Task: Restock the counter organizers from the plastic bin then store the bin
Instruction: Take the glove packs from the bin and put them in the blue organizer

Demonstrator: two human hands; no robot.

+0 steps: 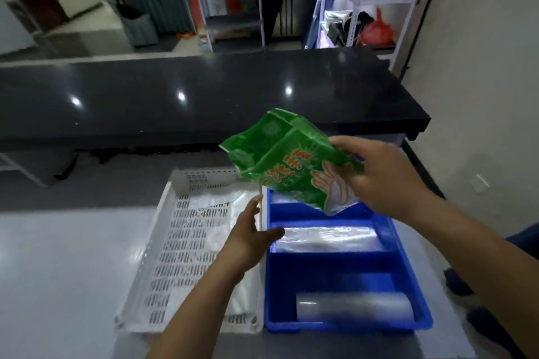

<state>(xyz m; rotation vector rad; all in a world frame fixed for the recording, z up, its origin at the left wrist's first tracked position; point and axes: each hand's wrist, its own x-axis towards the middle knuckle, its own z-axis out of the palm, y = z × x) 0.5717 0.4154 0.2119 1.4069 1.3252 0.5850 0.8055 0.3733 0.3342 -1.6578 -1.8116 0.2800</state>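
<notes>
The right hand point(382, 181) is pinching the green packet point(287, 159) (soft, light, probably slippery film) at its lower end; the left hand point(250, 237) is hovering with fingers spread, holding nothing, beside the blue organizer point(408, 256).

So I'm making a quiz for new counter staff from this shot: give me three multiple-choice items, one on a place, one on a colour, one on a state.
1. Where is the green packet?
A. above the blue organizer
B. in the white basket
C. on the black counter

2. The divided tray is:
A. red
B. blue
C. yellow

3. The left hand is:
A. gripping a roll
B. open, holding nothing
C. in a fist

Answers: 1 A, the right hand holds it over the far compartment; 2 B, its walls are blue; 3 B, the fingers lie straight.
</notes>
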